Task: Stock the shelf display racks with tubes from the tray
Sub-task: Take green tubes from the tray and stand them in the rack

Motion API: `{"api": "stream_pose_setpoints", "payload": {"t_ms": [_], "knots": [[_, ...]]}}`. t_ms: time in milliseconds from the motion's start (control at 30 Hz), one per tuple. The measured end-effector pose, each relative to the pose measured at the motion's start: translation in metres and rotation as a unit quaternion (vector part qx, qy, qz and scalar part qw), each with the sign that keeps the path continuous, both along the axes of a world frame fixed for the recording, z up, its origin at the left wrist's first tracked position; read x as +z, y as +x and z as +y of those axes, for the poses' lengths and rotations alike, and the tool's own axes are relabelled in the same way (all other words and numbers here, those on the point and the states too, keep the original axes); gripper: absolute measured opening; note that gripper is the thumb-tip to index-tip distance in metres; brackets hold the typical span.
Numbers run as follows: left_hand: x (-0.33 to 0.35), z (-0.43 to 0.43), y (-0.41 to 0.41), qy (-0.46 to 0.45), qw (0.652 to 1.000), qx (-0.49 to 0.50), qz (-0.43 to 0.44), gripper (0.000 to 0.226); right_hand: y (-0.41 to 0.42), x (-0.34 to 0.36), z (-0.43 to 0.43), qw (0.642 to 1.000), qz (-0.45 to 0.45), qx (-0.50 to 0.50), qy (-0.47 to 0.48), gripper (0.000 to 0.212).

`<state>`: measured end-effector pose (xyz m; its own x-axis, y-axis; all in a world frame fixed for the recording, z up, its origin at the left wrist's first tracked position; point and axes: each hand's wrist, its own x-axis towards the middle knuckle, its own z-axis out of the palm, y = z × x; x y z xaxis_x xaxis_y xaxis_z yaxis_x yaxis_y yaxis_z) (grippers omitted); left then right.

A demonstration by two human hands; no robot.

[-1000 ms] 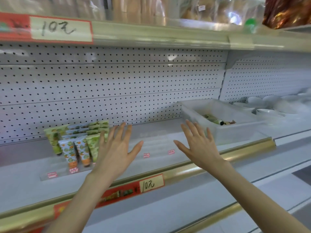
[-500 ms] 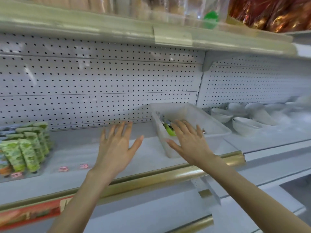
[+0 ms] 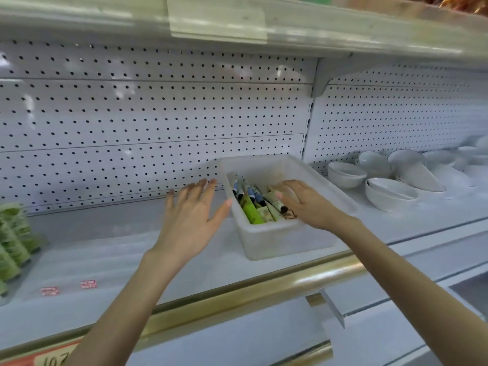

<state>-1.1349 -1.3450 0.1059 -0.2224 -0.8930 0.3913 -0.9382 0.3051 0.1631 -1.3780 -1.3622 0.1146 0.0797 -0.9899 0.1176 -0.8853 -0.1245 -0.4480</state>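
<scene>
Head view: the translucent tray sits on the white shelf by the pegboard, with tubes piled inside. The left hand hovers flat, fingers spread, holding nothing, just left of the tray. The right hand reaches into the tray over the tubes; blur hides whether it grips any. Green tubes stand far left, white bowls to the right.

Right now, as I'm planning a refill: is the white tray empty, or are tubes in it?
Not empty. Several tubes lie in the tray, green and patterned ones; the right hand reaches in over them.
</scene>
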Motion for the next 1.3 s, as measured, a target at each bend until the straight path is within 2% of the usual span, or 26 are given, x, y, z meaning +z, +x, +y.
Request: {"api": "stream_pose_setpoints", "payload": {"t_ms": [100, 267, 467, 700, 867, 1067, 1167, 1200, 1300], "knots": [[0.002, -0.014, -0.007, 0.025, 1.000, -0.011, 0.002, 0.072, -0.007, 0.002, -0.011, 1.000, -0.014, -0.001, 0.013, 0.060], [0.004, -0.039, -0.012, 0.044, 0.998, -0.034, 0.010, 0.068, -0.011, 0.012, -0.035, 0.999, 0.026, 0.025, 0.028, 0.047], [0.007, -0.059, -0.020, 0.077, 0.993, -0.084, 0.039, 0.065, 0.000, 0.015, -0.067, 0.982, 0.092, 0.079, 0.142, 0.044], [0.005, -0.068, -0.030, 0.114, 0.989, -0.080, 0.057, 0.060, 0.014, 0.016, -0.095, 0.926, 0.211, 0.137, 0.283, 0.078], [0.008, -0.071, -0.032, 0.129, 0.987, -0.050, 0.087, 0.058, 0.021, 0.014, -0.115, 0.893, 0.265, 0.180, 0.315, 0.082], [0.005, -0.069, -0.030, 0.139, 0.983, -0.018, 0.115, 0.062, 0.006, 0.008, -0.111, 0.915, 0.172, 0.215, 0.296, 0.078], [0.003, -0.065, -0.033, 0.141, 0.980, -0.014, 0.142, 0.065, 0.000, 0.010, -0.110, 0.928, 0.110, 0.215, 0.285, 0.033], [0.003, -0.064, -0.035, 0.139, 0.979, -0.012, 0.150, 0.063, 0.000, 0.012, -0.109, 0.932, 0.085, 0.213, 0.281, 0.030], [0.001, -0.062, -0.040, 0.138, 0.972, -0.021, 0.187, 0.064, 0.003, 0.017, -0.104, 0.941, 0.029, 0.222, 0.254, 0.056]]}}
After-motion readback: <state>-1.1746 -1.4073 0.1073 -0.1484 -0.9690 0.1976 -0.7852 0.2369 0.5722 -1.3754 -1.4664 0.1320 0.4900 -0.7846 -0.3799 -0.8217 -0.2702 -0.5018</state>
